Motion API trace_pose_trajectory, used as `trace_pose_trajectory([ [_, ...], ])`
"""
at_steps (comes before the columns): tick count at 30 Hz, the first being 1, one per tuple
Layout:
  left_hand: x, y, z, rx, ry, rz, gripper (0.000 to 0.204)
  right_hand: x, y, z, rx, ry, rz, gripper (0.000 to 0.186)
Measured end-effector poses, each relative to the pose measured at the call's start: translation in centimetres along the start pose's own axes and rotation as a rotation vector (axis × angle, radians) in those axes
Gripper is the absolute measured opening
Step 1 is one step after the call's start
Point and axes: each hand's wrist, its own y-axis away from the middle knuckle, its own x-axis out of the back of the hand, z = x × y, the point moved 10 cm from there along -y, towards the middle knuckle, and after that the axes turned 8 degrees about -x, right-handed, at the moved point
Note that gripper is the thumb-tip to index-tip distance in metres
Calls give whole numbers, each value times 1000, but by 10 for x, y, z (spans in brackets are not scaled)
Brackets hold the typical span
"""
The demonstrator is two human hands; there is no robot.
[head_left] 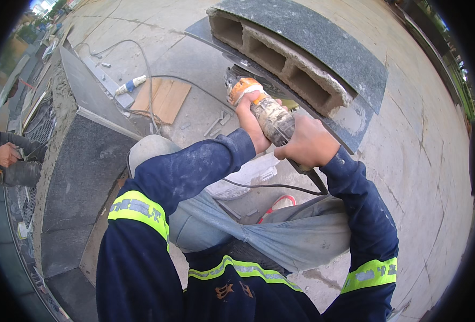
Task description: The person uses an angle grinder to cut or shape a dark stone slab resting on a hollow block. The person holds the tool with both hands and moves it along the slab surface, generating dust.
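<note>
An orange angle grinder [266,115], its body smeared with pale dust, is gripped in both hands. My left hand [251,121] is closed round its front part, near the guard and disc. My right hand [307,137] wraps the rear end, where a black cable leads down. The grinder's head is at the near edge of a dark speckled stone slab [361,129]. On that slab rests a hollow concrete block [302,70] with another dark slab [323,43] on top. The disc is largely hidden by the tool and my hands.
At left stands a stone-clad step [87,161] with rough mortar along its edge; beyond it, a co-worker's hand [6,154] holds something. A plywood board [167,102], cables, a blue plug [131,85] and offcuts lie on the concrete ground [420,204]. A white packet [248,172] lies beneath my arms.
</note>
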Motion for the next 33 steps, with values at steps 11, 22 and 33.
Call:
trace_pose_trajectory([
  [11, 2, -3, -1, 10, 6, 11, 52, 0, -3, -1, -12, 3, -8, 67],
  [22, 9, -20, 8, 10, 17, 25, 53, -3, -23, -6, -22, 26, -11, 62],
  [33, 9, -25, 8, 40, 59, 15, 50, -10, -33, -2, -42, 15, -57, 62],
])
